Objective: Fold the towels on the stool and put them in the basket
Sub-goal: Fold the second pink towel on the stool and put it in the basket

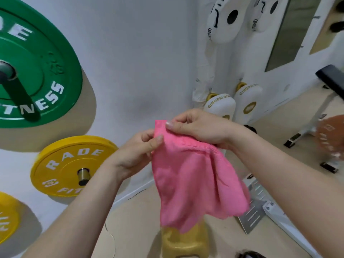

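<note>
**Both hands pinch a pink towel in mid-air**

Two bare forearms reach in from the lower edge and meet at the middle of the view. On the left, the left hand (134,151) curls its fingers (147,135) behind the upper edge of a pink terry-cloth towel (191,183), with the thumb pressed on the front of the cloth. Just above and beside it, the right hand (201,127) pinches the towel's top corner between thumb and bent fingers (186,116).

The towel hangs loose and rumpled from these two grips, clear of any surface. Its lower hem dangles in front of a tan plastic stool (184,243) standing on the beige floor (134,220); whether cloth and stool touch cannot be told.

On the white wall to the left hang a large green weight plate (46,71) and a smaller yellow weight plate (68,164). White boxing pads (219,105) with gold lettering hang in the corner behind the hands. A black padded weight bench (329,75) stands at the far right.
</note>
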Demonstrator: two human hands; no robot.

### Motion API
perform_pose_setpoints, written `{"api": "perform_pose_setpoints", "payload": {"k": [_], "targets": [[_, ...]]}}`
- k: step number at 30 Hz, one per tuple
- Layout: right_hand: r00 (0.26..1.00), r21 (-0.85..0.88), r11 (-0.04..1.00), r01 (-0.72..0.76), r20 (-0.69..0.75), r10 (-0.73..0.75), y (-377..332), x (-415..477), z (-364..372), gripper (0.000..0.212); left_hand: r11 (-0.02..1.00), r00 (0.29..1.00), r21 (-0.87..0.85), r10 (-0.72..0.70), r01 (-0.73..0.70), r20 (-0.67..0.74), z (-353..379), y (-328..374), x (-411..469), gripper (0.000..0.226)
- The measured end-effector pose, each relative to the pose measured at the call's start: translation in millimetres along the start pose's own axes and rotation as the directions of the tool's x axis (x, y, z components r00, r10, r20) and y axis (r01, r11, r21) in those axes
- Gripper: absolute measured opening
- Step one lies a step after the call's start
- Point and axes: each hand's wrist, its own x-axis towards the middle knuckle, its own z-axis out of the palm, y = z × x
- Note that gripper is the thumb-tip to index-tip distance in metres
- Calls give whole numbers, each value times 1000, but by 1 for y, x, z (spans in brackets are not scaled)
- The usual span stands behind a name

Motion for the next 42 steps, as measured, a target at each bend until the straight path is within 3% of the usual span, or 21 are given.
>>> {"api": "perform_pose_setpoints", "payload": {"k": [2,4,7,9,11,13,16,19,21,24,27,29,32,35,38,42], "targets": [[998,-85,995,-58,-43,55,7,13,5,37,997,999,-80,13,-15,-33,-14,2,16,21],[982,-187,965,-186,-29,184,23,17,4,32,999,988,-33,33,-39,-151,-30,-2,34,12],[914,-156,907,-390,51,402,68,15,0,19,955,950,289,150,-68,-272,-63,-17,57,10],[857,-226,835,-501,4,515,102,14,-3,27,858,937,510,218,-51,-273,-91,-34,68,15],[818,-317,761,-566,-101,566,132,19,-7,30,797,908,604,246,10,-339,-123,-56,77,21],[809,-300,752,-587,-257,529,155,33,-11,25,793,859,604,257,75,-443,-155,-76,82,27],[809,-377,760,-530,-494,319,173,63,-16,26,837,777,536,265,109,-571,-188,-91,89,24],[767,-436,785,-440,-637,75,171,83,-25,22,890,721,454,291,36,-629,-195,-75,96,21],[758,-428,835,-345,-651,-21,161,86,-34,23,931,718,360,286,-53,-634,-186,-59,92,19],[833,-365,896,-254,-553,11,154,69,-46,33,959,797,277,208,-53,-567,-169,-54,72,17],[929,-270,917,-295,-305,209,175,41,-47,36,962,871,254,40,99,-489,-158,-86,45,17],[936,-248,903,-349,-135,325,205,23,-36,34,950,902,224,-107,217,-418,-156,-125,27,13],[883,-270,857,-439,44,466,275,0,-7,33,901,907,204,-326,384,-266,-155,-201,4,10],[808,-277,811,-516,157,568,366,-18,33,38,821,858,251,-501,513,-114,-162,-297,-12,16],[732,-265,775,-574,258,630,460,-35,84,36,763,808,318,-588,562,-17,-175,-405,-27,15],[622,-354,731,-584,383,683,589,-52,159,39,731,748,274,-661,626,54,-193,-550,-53,8]]}}
